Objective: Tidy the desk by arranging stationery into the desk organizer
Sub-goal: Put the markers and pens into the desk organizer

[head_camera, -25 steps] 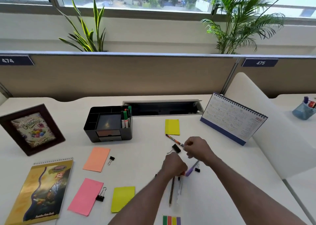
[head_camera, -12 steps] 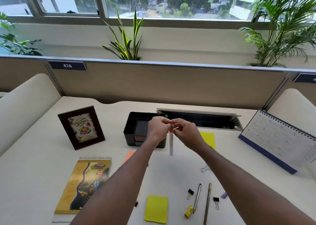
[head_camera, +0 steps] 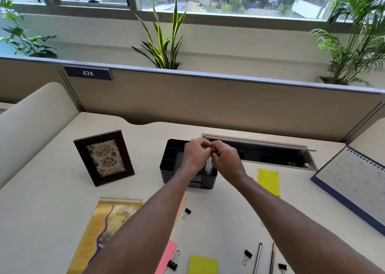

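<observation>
The black desk organizer (head_camera: 169,165) stands mid-desk. Both my hands meet just above its right compartment. My left hand (head_camera: 195,155) and my right hand (head_camera: 226,159) pinch the top of a white marker (head_camera: 209,166), which stands upright with its lower end down in that compartment beside other markers. My fingers hide the marker's cap. Loose on the desk in front lie a silver pen (head_camera: 258,257), a pencil (head_camera: 272,257), several black binder clips (head_camera: 186,213), and yellow (head_camera: 268,182), pink (head_camera: 166,257) and orange (head_camera: 179,211) sticky notes.
A framed birthday picture (head_camera: 104,157) stands left of the organizer, with a spiral notebook (head_camera: 104,232) in front of it. A desk calendar (head_camera: 352,186) leans at the right. An open cable tray (head_camera: 260,150) runs behind the organizer, below the partition.
Both hands picked the marker up from the loose items and carried it to the organizer. Half a second ago it hung in front of the organizer; now its lower end is inside the right compartment.
</observation>
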A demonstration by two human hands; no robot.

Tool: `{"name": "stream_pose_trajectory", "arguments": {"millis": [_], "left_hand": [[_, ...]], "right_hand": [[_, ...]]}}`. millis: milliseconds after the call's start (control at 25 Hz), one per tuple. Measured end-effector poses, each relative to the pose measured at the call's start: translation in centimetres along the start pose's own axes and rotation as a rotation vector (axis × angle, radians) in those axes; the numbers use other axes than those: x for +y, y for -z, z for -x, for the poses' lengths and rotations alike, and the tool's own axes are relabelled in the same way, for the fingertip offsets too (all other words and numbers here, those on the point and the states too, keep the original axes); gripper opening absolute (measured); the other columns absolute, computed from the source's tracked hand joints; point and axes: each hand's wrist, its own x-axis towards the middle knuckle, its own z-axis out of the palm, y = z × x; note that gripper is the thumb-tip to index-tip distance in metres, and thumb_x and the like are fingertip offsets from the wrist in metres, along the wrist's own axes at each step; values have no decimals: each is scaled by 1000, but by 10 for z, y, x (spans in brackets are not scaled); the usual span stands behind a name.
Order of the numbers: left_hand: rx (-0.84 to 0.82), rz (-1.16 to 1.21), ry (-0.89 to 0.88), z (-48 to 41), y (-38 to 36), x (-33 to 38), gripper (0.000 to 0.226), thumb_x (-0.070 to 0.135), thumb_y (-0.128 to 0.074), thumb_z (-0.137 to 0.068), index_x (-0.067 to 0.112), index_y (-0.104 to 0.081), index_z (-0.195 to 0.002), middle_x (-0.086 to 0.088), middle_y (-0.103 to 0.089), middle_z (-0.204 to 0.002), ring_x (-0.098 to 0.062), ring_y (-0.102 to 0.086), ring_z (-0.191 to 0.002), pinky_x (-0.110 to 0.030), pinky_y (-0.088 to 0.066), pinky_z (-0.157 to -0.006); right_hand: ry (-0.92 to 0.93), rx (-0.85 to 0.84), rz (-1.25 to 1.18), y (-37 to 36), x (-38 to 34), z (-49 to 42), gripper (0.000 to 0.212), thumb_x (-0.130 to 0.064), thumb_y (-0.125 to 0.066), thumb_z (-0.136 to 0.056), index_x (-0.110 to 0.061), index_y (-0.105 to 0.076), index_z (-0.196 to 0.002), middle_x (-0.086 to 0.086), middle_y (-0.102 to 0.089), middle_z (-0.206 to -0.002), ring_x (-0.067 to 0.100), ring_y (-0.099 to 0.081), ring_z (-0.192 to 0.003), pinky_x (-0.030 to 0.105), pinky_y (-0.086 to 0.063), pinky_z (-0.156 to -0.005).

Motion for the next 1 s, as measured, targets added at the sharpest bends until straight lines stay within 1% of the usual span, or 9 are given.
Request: {"name": "stream_pose_trajectory", "arguments": {"millis": [120, 200, 320, 440, 600, 720, 800, 880, 1000], "left_hand": [[-59, -70, 1, 2, -14, -15, 16, 5, -64, -80, 15, -76, -86, 2, -72, -76, -6, -68, -68, -12, -52, -61], [-68, -131, -26, 3, -23, -22, 19, 5, -62, -82, 18, -75, -83, 6, -69, -74, -4, -66, -67, -12, -51, -56], [-26, -319, -114, 5, -31, -26, 16, 13, -60, -87, 18, -74, -94, -1, -65, -89, -16, -63, -82, -32, -56, -69], [63, -514, -225, 15, -40, -26, 43, 17, -65, -84, 12, -61, -127, -9, -56, -105, -25, -52, -96, -36, -51, -82], [164, -482, -441, 48, -66, -9, 37, 12, -65, -81, 8, -64, -118, -8, -55, -95, -25, -54, -85, -37, -52, -71], [1, -453, -554, 72, -106, 4, 25, 8, -60, -84, 11, -70, -106, -7, -63, -94, -25, -57, -86, -36, -52, -67], [-196, -502, -585, 87, -143, 9, 21, 16, -56, -88, 14, -71, -102, -6, -66, -97, -28, -58, -91, -38, -51, -73], [-368, -590, -587, 100, -183, 12, 23, 22, -53, -90, 15, -71, -102, -6, -67, -103, -30, -57, -98, -40, -49, -79], [-506, -752, -699, 114, -232, 10, 22, 12, -53, -85, 10, -68, -100, -8, -67, -102, -34, -57, -96, -41, -47, -72]], "right_hand": [[29, -102, 56, -8, 15, 11, 30, 1, -53, -86, -11, -67, -110, 8, -68, -91, 21, -63, -83, 38, -53, -77], [24, -139, 76, -11, 20, 18, 35, -2, -50, -89, -13, -64, -119, 10, -67, -97, 24, -63, -87, 36, -53, -78], [14, -120, 98, -10, 21, 26, 33, -4, -52, -90, -9, -62, -121, 12, -61, -104, 26, -60, -89, 34, -52, -80], [-56, -59, 74, 5, 32, 40, 34, -4, -56, -86, -7, -62, -119, 11, -61, -111, 23, -61, -93, 29, -49, -84], [-372, 133, 106, 43, 80, 73, 28, 0, -52, -81, -6, -67, -104, 13, -67, -103, 31, -62, -94, 35, -49, -82], [-780, 195, 150, 97, 127, 114, 30, 4, -49, -78, -4, -69, -99, 17, -69, -103, 33, -61, -97, 29, -43, -76], [-781, 56, 266, 130, 155, 147, 29, 6, -50, -76, -5, -71, -93, 14, -71, -101, 31, -62, -98, 27, -43, -76], [-650, -175, 313, 155, 168, 176, 28, 5, -52, -77, -10, -73, -88, 7, -72, -96, 24, -64, -94, 24, -45, -76], [-503, -517, 316, 178, 166, 209, 24, -3, -58, -82, -17, -71, -97, -2, -65, -97, 11, -58, -84, 10, -40, -67]]}}
